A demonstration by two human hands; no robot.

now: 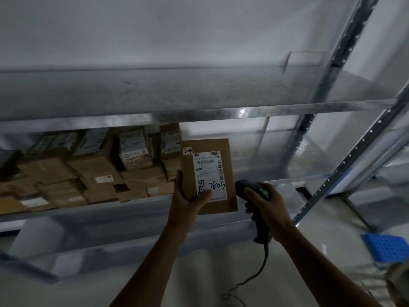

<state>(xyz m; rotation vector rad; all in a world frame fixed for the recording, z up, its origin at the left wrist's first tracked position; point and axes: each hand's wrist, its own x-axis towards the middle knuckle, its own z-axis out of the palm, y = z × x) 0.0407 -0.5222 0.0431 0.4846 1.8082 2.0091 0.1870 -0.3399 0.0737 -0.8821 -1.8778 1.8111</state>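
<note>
My left hand (pixel 188 200) grips a flat brown cardboard parcel (pixel 230 193) by its lower left corner, thumb lying across the white shipping label (pixel 209 173). The label carries barcodes and black handwriting. The parcel stands upright in front of the metal shelf. My right hand (pixel 269 207) holds a black handheld barcode scanner (pixel 245 188) by its handle, just right of the parcel. A green light glows on top of the scanner, and its head points toward the parcel. The scanner's cable (pixel 261 269) hangs down toward the floor.
A metal shelf rack (pixel 141 119) fills the view, with several brown labelled boxes (pixel 93 171) stacked on the left of the middle shelf. The shelf part to the right of the parcel is bare. Perforated uprights (pixel 358 151) stand at right. A blue plastic crate (pixel 386 247) lies at lower right.
</note>
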